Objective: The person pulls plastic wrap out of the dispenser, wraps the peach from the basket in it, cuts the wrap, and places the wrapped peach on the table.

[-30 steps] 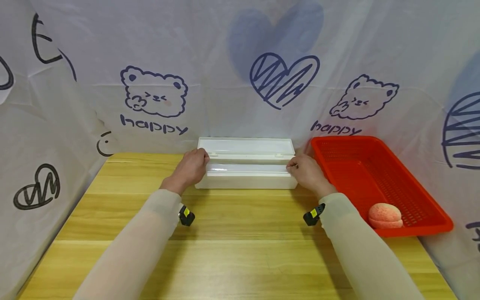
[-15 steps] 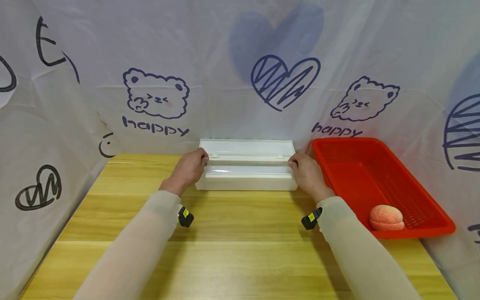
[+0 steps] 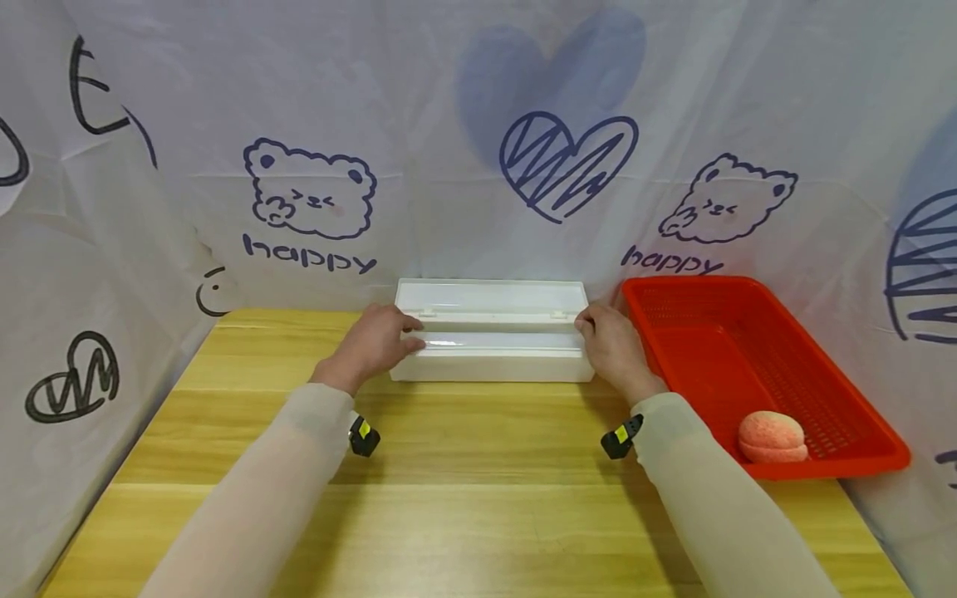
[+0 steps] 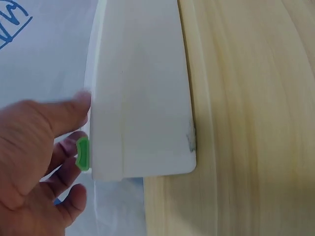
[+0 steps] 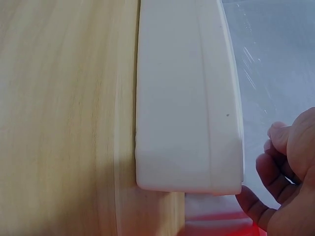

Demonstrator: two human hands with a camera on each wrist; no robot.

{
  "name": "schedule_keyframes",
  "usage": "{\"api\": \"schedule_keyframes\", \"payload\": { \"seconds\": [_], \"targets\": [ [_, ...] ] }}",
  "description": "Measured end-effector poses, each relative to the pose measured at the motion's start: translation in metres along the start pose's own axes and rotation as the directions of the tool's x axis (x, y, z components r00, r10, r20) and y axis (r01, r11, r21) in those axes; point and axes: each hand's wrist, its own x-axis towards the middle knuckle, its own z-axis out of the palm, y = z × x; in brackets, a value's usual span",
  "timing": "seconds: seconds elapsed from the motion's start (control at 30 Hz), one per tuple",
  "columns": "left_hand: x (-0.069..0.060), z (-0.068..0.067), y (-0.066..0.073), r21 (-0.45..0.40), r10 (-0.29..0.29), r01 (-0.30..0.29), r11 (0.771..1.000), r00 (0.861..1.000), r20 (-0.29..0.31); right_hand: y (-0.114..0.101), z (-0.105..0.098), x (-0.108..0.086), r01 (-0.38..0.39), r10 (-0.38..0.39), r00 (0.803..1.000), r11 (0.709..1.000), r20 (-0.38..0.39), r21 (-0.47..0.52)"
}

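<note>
A long white box (image 3: 489,369) lies across the back of the table, its lid (image 3: 489,294) raised. At its left end is the left hand (image 3: 371,340), thumb and index finger parted. In the left wrist view that hand (image 4: 32,147) has its thumb at the box's edge, beside a small green piece (image 4: 83,153). The right hand (image 3: 616,350) is at the other end, thumb and index finger together. Glints show clear film (image 5: 250,64) in the right wrist view, where the right hand (image 5: 290,182) seems to pinch its edge; the contact is hard to see.
A red basket (image 3: 845,467) stands to the right of the box, close to the right hand, with a pink peach-like object (image 3: 772,437) in its front part. Behind the wooden table (image 3: 478,515) hangs a printed white cloth (image 3: 441,216).
The left hand's thumb and index finger, closed together before, have spread apart at the box's left end. The right hand has hardly moved, and the lid remains raised.
</note>
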Motion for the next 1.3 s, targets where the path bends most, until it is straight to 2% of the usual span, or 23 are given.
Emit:
{"api": "schedule_keyframes", "payload": {
  "seconds": [0.17,0.3,0.43,0.73,0.93,1.1,1.3],
  "targets": [
    [-0.002,0.002,0.002,0.076,0.037,-0.028,0.997,0.992,-0.119,0.0,0.0,0.0,0.016,-0.016,1.0,1.0,-0.011,0.005],
    [-0.002,0.001,0.005,0.089,0.037,-0.021,0.996,0.982,-0.186,0.0,-0.001,-0.001,0.031,-0.031,0.999,1.0,-0.037,0.002],
    [-0.001,-0.003,0.007,0.065,0.002,0.012,0.998,0.976,-0.217,-0.002,-0.003,-0.001,0.039,-0.039,0.997,0.999,-0.073,-0.005],
    [-0.001,-0.017,0.017,-0.011,-0.048,0.047,0.999,0.959,-0.281,-0.01,-0.011,-0.001,-0.019,0.017,0.989,1.0,-0.149,-0.006],
    [-0.003,-0.029,0.025,-0.047,-0.064,0.051,0.998,0.943,-0.326,-0.015,-0.019,0.0,0.003,-0.001,0.97,1.0,-0.242,0.01],
    [-0.006,-0.038,0.032,-0.073,-0.072,0.048,0.996,0.927,-0.367,-0.022,-0.028,-0.001,-0.004,0.017,0.96,0.999,-0.278,0.046],
    [-0.01,-0.049,0.039,-0.113,-0.083,0.039,0.993,0.903,-0.422,-0.031,-0.039,-0.002,0.044,-0.018,0.932,0.997,-0.363,0.062]
  ]
}}
